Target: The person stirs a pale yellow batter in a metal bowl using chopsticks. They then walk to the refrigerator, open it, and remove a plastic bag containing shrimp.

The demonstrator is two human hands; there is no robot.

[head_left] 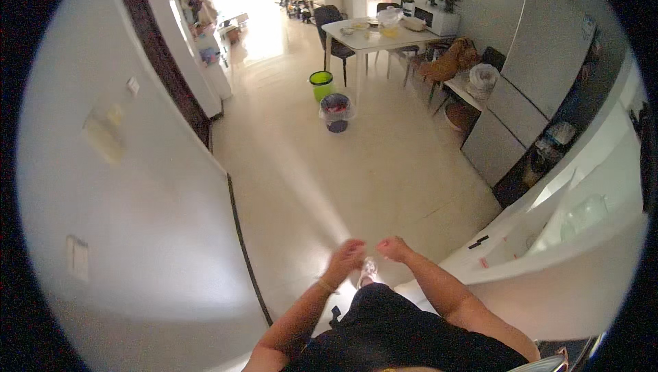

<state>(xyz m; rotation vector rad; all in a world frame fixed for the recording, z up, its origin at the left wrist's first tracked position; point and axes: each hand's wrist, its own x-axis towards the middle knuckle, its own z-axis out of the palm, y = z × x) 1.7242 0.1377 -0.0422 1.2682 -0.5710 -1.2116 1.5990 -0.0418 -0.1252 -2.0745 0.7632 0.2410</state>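
In front of my body, my left hand (pixel 347 257) is held up over the floor with its fingers curled in and somewhat blurred. My right hand (pixel 393 249) is close by, a short gap to the right, also curled closed. No object shows in either one. A thin band (pixel 327 286) circles my left wrist. Below and between the hands, one light-coloured shoe (pixel 368 270) shows on the floor.
Ahead stand a green bucket (pixel 320 85) and a dark, bag-lined bin (pixel 336 113). Behind them is a white dining table (pixel 373 38) with dishes and chairs. A wall (pixel 157 214) runs along the left. On the right are a tall grey panel (pixel 541 57) and a white counter (pixel 548 296).
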